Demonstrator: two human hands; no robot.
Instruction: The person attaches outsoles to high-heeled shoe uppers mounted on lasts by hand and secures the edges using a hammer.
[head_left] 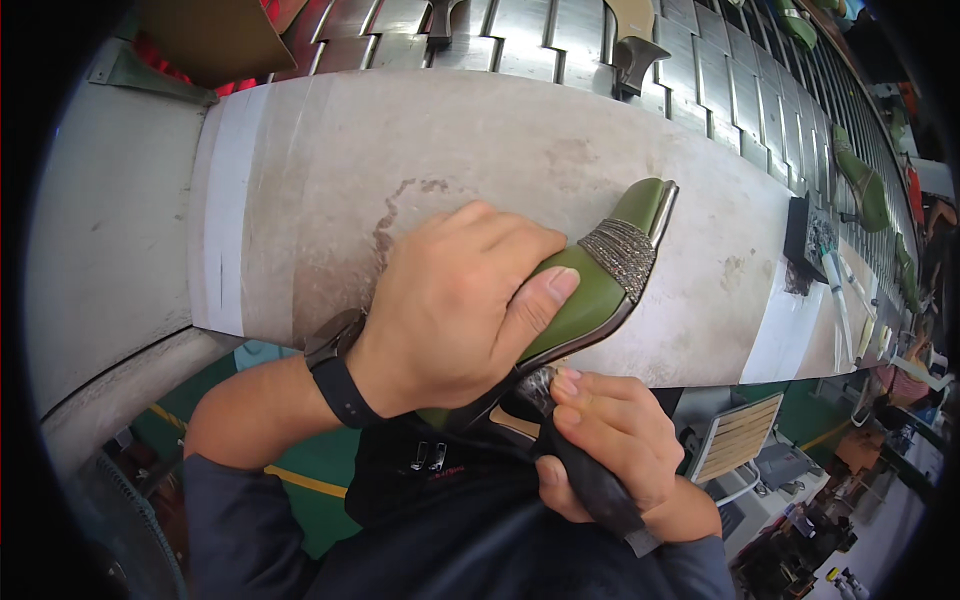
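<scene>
My left hand [460,300], with a dark watch on its wrist, is closed over the top of a green shoe [575,305]. The shoe lies tilted across the table's near edge, its toe pointing away and to the right. A glittering dark band [618,255] wraps its front, and a dark sole runs along its right side. Below the shoe my right hand [615,435] grips a dark, heel-shaped piece [597,490], thumb and fingers on opposite sides. A tan surface [515,424] shows beside that piece. My left hand covers much of the shoe's rear.
The pale, stained table [480,150] has a metal slat conveyor [520,45] behind it, carrying a tan-and-dark heeled sole [635,50]. More green shoes [862,180] stand at the right. A black container [808,235] with brushes sits at the table's right, a wooden-slatted seat [738,437] below.
</scene>
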